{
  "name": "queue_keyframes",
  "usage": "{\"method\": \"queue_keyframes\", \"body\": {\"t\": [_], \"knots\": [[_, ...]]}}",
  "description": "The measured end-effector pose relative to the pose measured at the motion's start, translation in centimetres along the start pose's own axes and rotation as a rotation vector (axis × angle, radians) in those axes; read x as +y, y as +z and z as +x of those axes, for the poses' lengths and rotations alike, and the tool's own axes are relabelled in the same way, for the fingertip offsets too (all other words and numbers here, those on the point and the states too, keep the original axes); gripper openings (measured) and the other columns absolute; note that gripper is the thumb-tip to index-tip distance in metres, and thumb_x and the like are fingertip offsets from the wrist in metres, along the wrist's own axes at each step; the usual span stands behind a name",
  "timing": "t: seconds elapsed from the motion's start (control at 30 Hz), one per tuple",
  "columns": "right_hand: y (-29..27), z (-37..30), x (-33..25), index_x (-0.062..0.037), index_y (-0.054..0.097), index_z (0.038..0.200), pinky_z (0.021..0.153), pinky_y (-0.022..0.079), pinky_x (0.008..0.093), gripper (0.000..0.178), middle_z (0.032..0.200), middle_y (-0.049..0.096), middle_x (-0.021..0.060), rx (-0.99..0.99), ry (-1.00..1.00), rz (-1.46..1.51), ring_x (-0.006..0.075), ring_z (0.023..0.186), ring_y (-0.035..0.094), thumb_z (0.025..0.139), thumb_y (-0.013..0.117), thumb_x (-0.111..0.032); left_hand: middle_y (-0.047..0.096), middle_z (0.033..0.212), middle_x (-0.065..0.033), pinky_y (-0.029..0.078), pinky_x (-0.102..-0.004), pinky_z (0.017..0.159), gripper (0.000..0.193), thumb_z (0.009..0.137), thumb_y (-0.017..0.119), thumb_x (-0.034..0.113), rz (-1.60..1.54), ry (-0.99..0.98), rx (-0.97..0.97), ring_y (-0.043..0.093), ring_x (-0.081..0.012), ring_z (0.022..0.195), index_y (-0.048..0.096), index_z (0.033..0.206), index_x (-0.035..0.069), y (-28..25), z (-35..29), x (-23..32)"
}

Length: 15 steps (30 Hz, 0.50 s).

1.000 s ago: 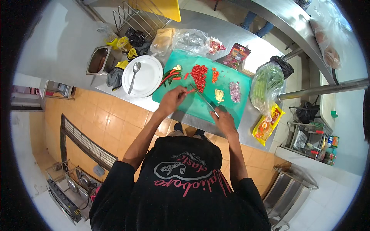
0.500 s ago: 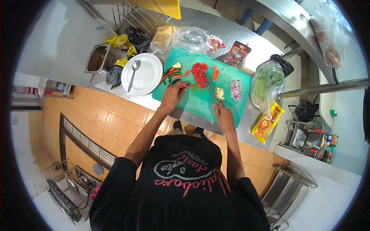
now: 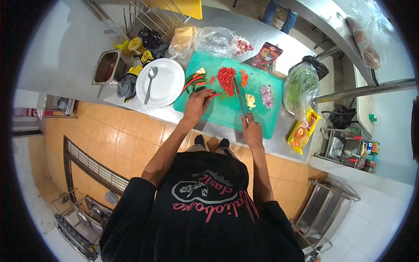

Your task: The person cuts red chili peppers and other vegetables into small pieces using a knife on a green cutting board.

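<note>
On a green cutting board (image 3: 209,112), my left hand (image 3: 197,105) pinches a red chili (image 3: 213,94) at the board's near edge. My right hand (image 3: 252,131) is closed round the handle of a kitchen knife (image 3: 240,99). The blade points away from me and lies along the right side of a heap of chopped red chili (image 3: 226,78). Whole red and green chilies (image 3: 194,81) lie beyond my left hand. Chopped garlic (image 3: 250,101) sits just right of the blade, diced shallot (image 3: 266,96) farther right, and orange-red pieces (image 3: 244,78) past the knife tip.
A white plate (image 3: 168,94) with a spoon (image 3: 150,83) stands left of the board. Plastic bags (image 3: 214,43) lie behind it. Bagged greens (image 3: 301,89) and a yellow packet (image 3: 303,133) are at the right. A metal post (image 3: 364,91) crosses the right side. Another person's legs (image 3: 279,17) show beyond the counter.
The knife blade has shifted slightly to the right, along the edge of the chili heap. My left hand keeps its pinch on the chili. The whole view has tilted a little.
</note>
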State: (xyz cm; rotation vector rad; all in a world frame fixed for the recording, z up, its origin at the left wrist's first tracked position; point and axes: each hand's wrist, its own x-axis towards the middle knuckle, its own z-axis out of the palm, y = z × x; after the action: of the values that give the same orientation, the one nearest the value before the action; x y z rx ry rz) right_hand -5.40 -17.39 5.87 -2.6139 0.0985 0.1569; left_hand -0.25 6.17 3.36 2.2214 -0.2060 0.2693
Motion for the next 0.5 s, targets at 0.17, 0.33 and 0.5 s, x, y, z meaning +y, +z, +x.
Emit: {"method": "queue_keyframes", "body": {"t": [0.17,0.33,0.5], "knots": [[-2.4,-1.1,1.9,-0.0063,0.056,0.105,0.067,0.049,0.0526,0.031,0.080,0.065,0.0236,-0.080,-0.090,-0.069,0.0432,0.076,0.063,0.095,0.051,-0.036,0.066,0.093,-0.0120,0.049,-0.0408,0.079,0.017,0.080,0.066,0.003,0.052,0.059,0.008,0.060,-0.0323,0.089,0.063,0.097,0.004,0.5,-0.7,-0.4],[-3.6,-1.3,3.6,-0.0090,0.057,0.107,0.068,0.051,0.0526,0.030,0.086,0.067,0.0197,-0.163,-0.162,-0.185,0.0417,0.077,0.064,0.094,0.052,-0.036,0.062,0.087,-0.0119,0.047,-0.0437,0.076,0.015,0.079,0.064,0.001,0.047,0.044,0.003,0.058,-0.0334,0.084,0.062,0.093,0.007,0.7,-1.1,0.0],[-5.0,0.7,4.8,-0.0104,0.060,0.106,0.063,0.053,0.0494,0.030,0.084,0.068,0.0170,-0.152,-0.249,-0.340,0.0373,0.074,0.066,0.093,0.053,-0.036,0.063,0.087,-0.0111,0.046,-0.0432,0.081,0.015,0.079,0.065,0.002,0.049,0.035,0.021,0.059,-0.0322,0.085,0.063,0.093,0.006,0.9,-1.8,0.6]]}}
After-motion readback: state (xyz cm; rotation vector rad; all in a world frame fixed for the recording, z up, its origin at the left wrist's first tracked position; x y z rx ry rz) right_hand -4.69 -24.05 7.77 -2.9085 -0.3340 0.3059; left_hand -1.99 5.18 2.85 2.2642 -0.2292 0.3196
